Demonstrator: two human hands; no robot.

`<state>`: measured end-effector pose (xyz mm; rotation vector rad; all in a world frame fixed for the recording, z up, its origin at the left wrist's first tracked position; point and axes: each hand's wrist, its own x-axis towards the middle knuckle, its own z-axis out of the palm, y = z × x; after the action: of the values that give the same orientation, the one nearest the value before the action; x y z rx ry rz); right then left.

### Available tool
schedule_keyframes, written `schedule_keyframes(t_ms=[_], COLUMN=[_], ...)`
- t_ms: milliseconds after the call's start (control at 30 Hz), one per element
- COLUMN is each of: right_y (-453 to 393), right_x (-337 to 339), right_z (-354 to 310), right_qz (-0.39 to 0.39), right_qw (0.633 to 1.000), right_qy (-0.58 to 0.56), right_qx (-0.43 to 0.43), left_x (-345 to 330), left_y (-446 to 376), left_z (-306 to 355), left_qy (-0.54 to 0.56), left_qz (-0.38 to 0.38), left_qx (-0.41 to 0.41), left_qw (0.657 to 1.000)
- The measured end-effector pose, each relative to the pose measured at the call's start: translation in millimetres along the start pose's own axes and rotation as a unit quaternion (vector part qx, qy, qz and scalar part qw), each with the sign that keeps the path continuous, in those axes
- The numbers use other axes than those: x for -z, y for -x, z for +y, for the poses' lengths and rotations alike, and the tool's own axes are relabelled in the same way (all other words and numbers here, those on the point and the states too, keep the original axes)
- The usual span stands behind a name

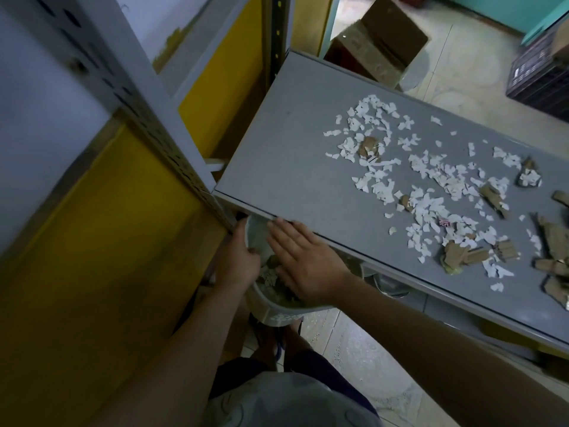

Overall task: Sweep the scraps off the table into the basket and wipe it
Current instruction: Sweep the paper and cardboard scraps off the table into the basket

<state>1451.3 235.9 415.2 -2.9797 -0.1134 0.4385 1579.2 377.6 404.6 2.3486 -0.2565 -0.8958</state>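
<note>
The pale round plastic basket [278, 312] is held just under the near edge of the flat grey rectangular desk [295, 149], tucked against its corner. The left hand [238, 257] is closed around the basket's rim on the far-left side, fingers curled inside it. The right hand [303, 261] is empty and spread flat, palm down, fingers wide and together over the basket's mouth, its fingertips at the desk's lip.

The main risk is a gap or tilt: the basket sits partly beneath the desk's overhang, and if the left hand lets it drop or lean away from the edge, swept pieces will likely fall past it onto the tiled floor [354, 359]. The scattered torn white paper scraps [431, 192] are light and could flutter aside or cling to the palm under a quick sweep. The heavier torn brown cardboard pieces [462, 257] may catch and push paper sideways off the long edge. The scraps also lie well apart from the basket, towards the right end, so either a long drag across bare desk or moving the basket along is needed; a long drag would probably leave a trail.

Inside the basket, a layer of white and brownish scraps shows between the two hands; how full it is cannot be told, since the right hand covers much of the opening. Most of the litter is on the desk, so wiping looks some way off, and no cloth is in sight.
</note>
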Motion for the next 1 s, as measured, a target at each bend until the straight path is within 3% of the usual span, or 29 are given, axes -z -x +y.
schedule_keyframes(t_ms=[133,333,500,667,833,1000], right_y=[32,27,9,-21,-37,13], right_x=[-5,21,48,60,50,25], right_z=[5,47,108,163,152,75], right_qz=[0.001,0.029,0.024,0.014,0.014,-0.002], right_qw=[1.000,0.991,0.963,0.943,0.942,0.973], right_qy=[-0.007,-0.012,-0.002,-0.021,-0.075,-0.081], right_qx=[0.007,-0.130,-0.268,-0.332,-0.327,-0.214], left_x=[-2,-20,-32,-37,-36,-41], left_y=[6,20,24,28,16,7], left_z=[3,18,27,29,24,16], left_qy=[-0.014,-0.056,-0.048,-0.024,-0.017,-0.018], left_qz=[-0.005,-0.020,-0.034,-0.020,-0.027,-0.025], left_qx=[0.012,-0.004,0.003,-0.009,0.001,0.023], left_qw=[1.000,0.998,0.998,0.999,0.999,0.999])
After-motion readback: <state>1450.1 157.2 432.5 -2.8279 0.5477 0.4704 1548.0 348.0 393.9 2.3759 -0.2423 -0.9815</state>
